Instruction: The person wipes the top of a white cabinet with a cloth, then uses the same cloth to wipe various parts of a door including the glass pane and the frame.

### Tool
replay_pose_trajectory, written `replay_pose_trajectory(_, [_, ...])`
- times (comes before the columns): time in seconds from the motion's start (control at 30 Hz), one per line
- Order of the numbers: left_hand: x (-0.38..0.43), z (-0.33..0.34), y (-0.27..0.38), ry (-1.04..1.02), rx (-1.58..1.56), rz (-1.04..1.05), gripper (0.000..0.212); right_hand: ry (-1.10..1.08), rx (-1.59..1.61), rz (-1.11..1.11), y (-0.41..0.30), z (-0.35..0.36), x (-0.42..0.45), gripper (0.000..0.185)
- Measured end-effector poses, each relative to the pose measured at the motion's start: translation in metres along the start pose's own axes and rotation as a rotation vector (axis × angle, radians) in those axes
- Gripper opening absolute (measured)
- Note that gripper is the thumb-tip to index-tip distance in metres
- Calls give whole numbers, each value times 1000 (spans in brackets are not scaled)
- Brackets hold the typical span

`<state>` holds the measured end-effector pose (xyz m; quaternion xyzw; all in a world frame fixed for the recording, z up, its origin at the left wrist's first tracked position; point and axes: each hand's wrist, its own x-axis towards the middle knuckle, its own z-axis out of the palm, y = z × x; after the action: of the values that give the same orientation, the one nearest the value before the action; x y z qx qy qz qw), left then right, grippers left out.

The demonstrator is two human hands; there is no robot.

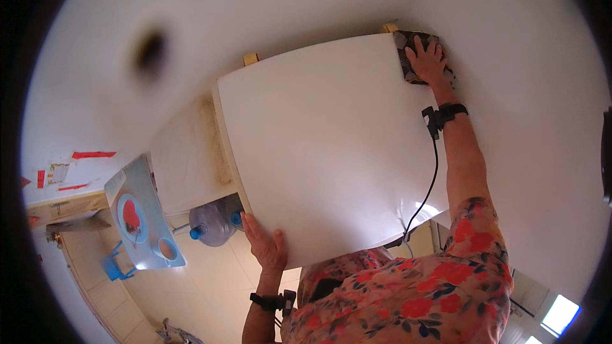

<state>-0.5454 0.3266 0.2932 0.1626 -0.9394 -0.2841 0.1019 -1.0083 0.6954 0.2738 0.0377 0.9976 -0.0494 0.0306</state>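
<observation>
A broad white panel (pixel 325 143), smooth and slightly glossy, lies before me; it looks like the top of an appliance or cabinet. At its far right corner my right hand (pixel 429 61) presses flat on a dark patterned cloth (pixel 406 69), fingers spread. Part of the cloth is hidden under the palm. My left hand (pixel 267 244) rests at the panel's near left corner, its fingers along the side edge and the thumb apart on the surface. Black straps with small devices circle both wrists, and a black cable (pixel 434 172) runs from the right one across the panel.
White walls rise behind and to the right. Two yellowish wooden pieces (pixel 251 59) (pixel 390 27) stick out past the far edge. At left are large water bottles (pixel 213 224), a panel with printed pictures (pixel 143 220) and a blue stool (pixel 114 263) on the tiled floor.
</observation>
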Motion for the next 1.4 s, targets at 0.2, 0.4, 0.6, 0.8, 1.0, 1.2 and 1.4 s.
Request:
replay_pose_trajectory(0.2, [0, -1, 2, -25, 32, -30, 76, 36, 23, -217, -77, 3, 2, 70])
replay_pose_trajectory(0.4, [2, 0, 3, -32, 24, -52, 81, 35, -29, -442, -214, 7, -31, 65])
replay_pose_trajectory(0.6, [2, -3, 9, -37, 3, -42, 82, 134, 129, -714, -331, 23, -99, 63])
replay_pose_trajectory(0.8, [6, 0, 13, -67, -101, -52, 72, 135, 210, -994, -381, 21, -189, 59])
replay_pose_trajectory(1.0, [4, 5, 1, -2, -12, -2, 74, 186, 337, -1109, -322, 19, -257, 55])
replay_pose_trajectory(1.2, [4, 12, -4, -24, -2, -17, 72, 200, 203, -861, -209, 13, -215, 59])
replay_pose_trajectory(1.4, [3, 14, -9, 27, 1, 46, 67, 253, -79, -394, -59, 7, -141, 59])
